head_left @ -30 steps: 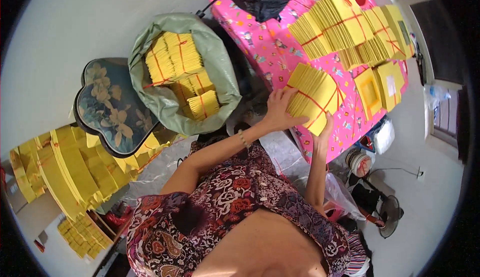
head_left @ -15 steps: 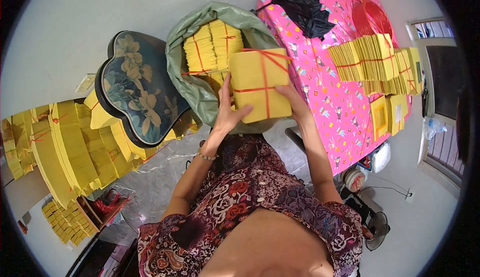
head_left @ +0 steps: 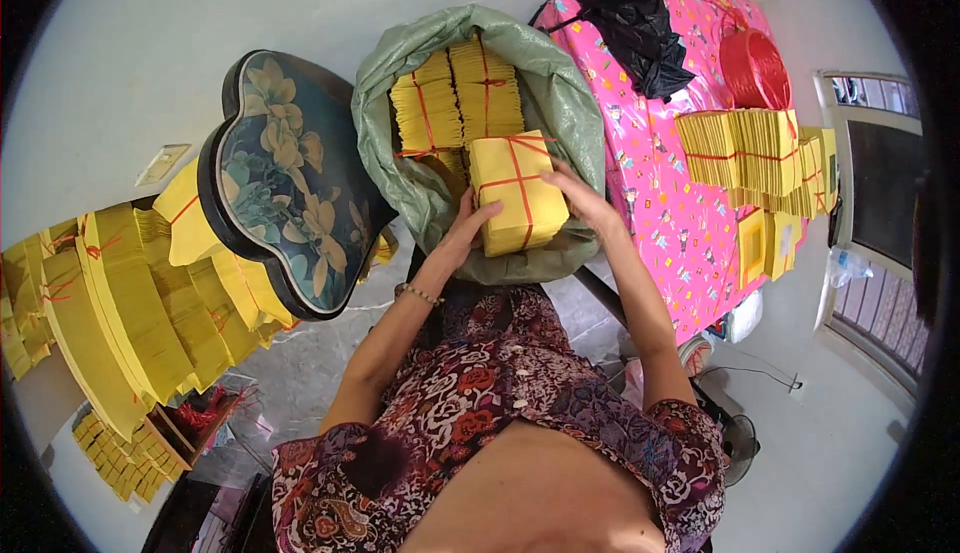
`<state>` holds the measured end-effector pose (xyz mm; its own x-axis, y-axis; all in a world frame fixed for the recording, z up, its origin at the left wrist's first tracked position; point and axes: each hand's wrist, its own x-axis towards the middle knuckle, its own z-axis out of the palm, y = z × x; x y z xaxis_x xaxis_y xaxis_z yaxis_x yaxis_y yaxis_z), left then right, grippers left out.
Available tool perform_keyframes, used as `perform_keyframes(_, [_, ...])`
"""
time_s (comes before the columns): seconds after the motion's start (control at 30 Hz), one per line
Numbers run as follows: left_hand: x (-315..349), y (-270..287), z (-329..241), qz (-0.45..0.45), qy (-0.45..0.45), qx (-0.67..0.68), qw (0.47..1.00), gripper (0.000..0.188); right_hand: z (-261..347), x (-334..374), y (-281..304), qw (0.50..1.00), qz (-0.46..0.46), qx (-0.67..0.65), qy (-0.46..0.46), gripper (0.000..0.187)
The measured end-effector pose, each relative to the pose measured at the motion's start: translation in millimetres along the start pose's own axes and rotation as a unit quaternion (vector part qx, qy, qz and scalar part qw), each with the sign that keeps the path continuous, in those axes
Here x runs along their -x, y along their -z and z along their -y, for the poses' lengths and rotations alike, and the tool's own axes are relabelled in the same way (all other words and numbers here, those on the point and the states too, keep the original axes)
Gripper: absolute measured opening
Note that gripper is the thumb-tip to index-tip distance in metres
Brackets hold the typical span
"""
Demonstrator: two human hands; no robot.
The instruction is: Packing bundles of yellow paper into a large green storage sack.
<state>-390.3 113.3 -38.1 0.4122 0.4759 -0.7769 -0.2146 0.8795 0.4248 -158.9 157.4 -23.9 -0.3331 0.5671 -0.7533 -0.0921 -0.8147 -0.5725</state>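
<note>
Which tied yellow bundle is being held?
The yellow bundle in the grip of the left hand and right hand, at the green sack's mouth; no other is held.

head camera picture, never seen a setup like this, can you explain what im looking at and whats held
There is no machine here: a person is working bare-handed. The view comes from a fisheye camera worn on the head, looking down, so straight edges bend toward the rim. The left hand and right hand hold a red-tied yellow paper bundle between them, at the mouth of an open green sack with more tied bundles inside. To the right, a pink cartoon-print cover bears a black plastic bag, a red coil and more yellow paper stacks.
</note>
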Motion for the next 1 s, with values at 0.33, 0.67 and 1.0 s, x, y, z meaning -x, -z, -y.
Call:
perform_keyframes(0.33, [-22, 12, -31, -0.019, 0.000, 0.074, 0.997, 0.087, 20, -72, -2, 0.953, -0.064, 0.270, 0.121, 0.051])
perform_keyframes(0.67, [-68, 10, -32, -0.063, 0.003, 0.119, 0.991, 0.053, -7, -89, 0, 0.971, -0.033, 0.228, 0.058, 0.032])
perform_keyframes(1.0, [-77, 16, -34, -0.087, 0.049, 0.086, 0.991, 0.039, -32, -102, 2, 0.994, -0.041, 0.095, 0.046, 0.027])
